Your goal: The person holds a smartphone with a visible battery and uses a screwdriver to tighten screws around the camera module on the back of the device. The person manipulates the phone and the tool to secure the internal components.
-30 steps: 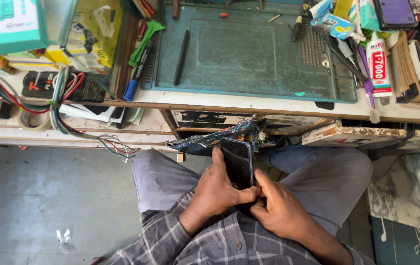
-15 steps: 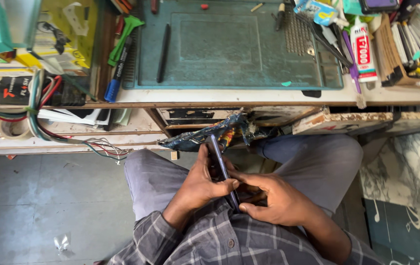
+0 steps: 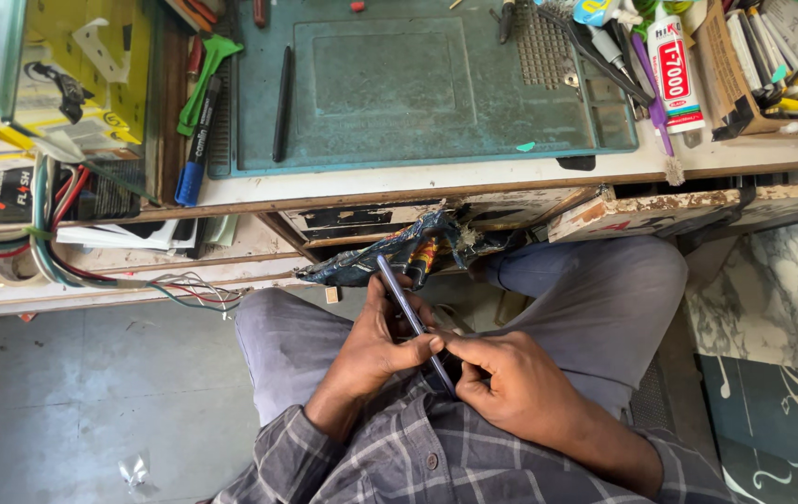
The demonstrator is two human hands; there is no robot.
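Both forearms reach forward from plaid sleeves and meet low over the lap, between the spread thighs. The left hand (image 3: 375,350) is curled, fingers wrapped round, thumb stretched toward the right. The right hand (image 3: 511,383) lies just beside it, knuckles up, fingers bent inward, its fingertips meeting the left thumb.

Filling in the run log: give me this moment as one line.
left hand: holds phone edge-on | right hand: at phone's lower end | place: over lap, below workbench | mat: green
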